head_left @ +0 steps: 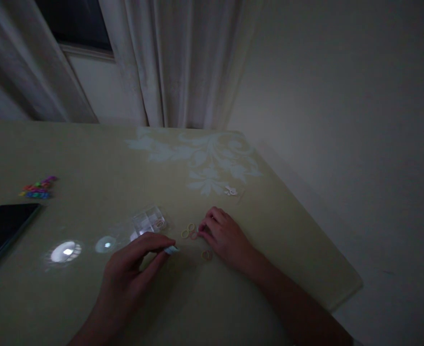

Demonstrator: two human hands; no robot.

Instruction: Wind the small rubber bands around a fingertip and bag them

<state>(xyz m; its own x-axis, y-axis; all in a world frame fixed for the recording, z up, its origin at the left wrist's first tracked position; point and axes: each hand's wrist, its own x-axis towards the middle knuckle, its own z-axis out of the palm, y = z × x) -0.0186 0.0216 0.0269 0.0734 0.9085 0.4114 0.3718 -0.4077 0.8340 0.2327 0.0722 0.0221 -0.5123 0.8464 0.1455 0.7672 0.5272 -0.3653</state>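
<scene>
My left hand (136, 269) pinches a small pale-blue bundle (171, 250), which looks like stacked hair ties, between thumb and fingertips. Across from it, my right hand (221, 233) has its fingers closed low over the table, at the edge of a few small hair ties. Two yellow hair ties (185, 234) and a pink hair tie (193, 235) lie by those fingertips; whatever is between them is too small to make out. Closer to me, more hair ties (206, 255) lie in a little pile. Behind my left hand sits a clear divided box (149, 220) with pinkish hair ties in one compartment.
A dark phone (6, 230) lies at the left edge of the table (100, 163). Beyond it is a cluster of colourful small pieces (39, 188). A small white item (230, 191) rests past my right hand. Curtains and a wall border the table.
</scene>
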